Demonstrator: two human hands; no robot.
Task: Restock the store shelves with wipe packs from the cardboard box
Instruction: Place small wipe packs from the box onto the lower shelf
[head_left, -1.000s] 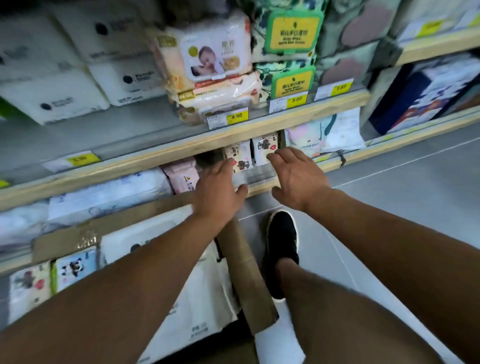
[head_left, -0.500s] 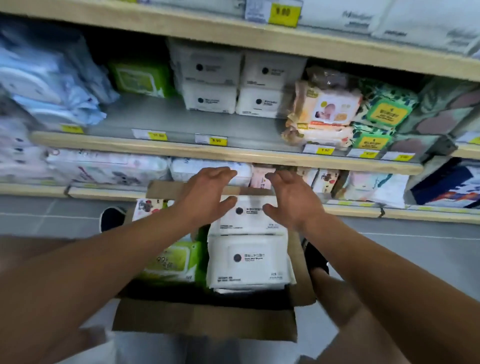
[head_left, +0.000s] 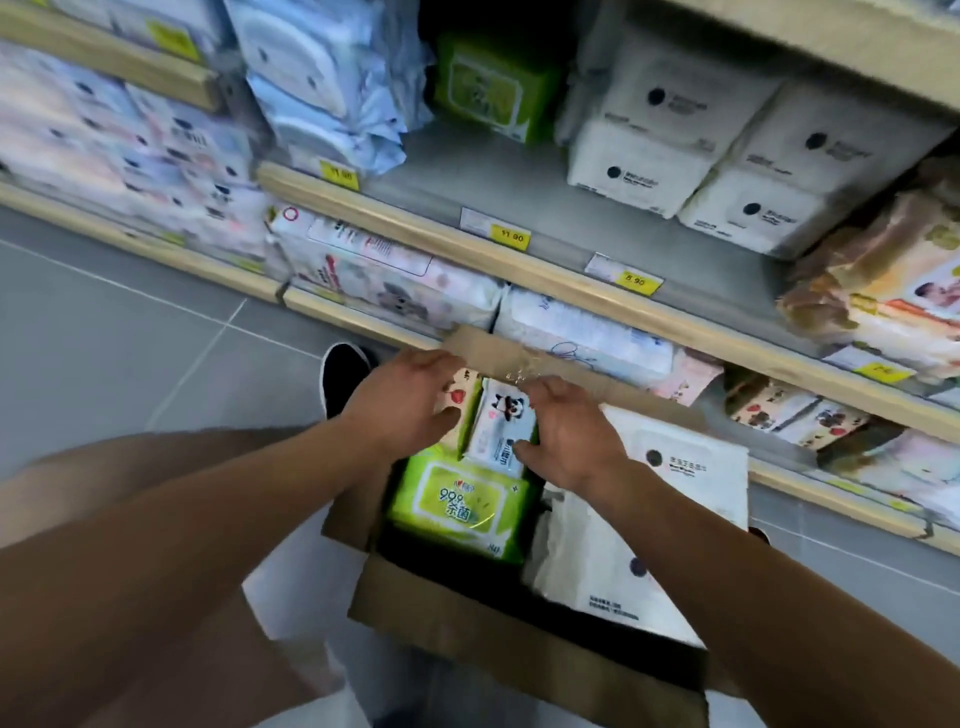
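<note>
An open cardboard box (head_left: 524, 639) sits on the floor below me, against the shelves. Inside lie a green wipe pack (head_left: 457, 504), large white packs (head_left: 675, 467) on the right, and small upright packs at the far end. My left hand (head_left: 410, 402) and my right hand (head_left: 569, 431) reach into that far end on either side of a small panda-print wipe pack (head_left: 501, 421). The fingers of both hands touch its sides. The pack still stands in the box.
Wood-edged shelves (head_left: 519, 270) run across the view with yellow price tags. White packs (head_left: 727, 156) and a green pack (head_left: 493, 83) stand on the middle shelf, with bare grey shelf in front. A black shoe (head_left: 343, 379) rests on the grey tiled floor left of the box.
My view swung from the right shelves down to the box. Both hands moved from above the white packs leftward to the small panda pack at the box's far end.
</note>
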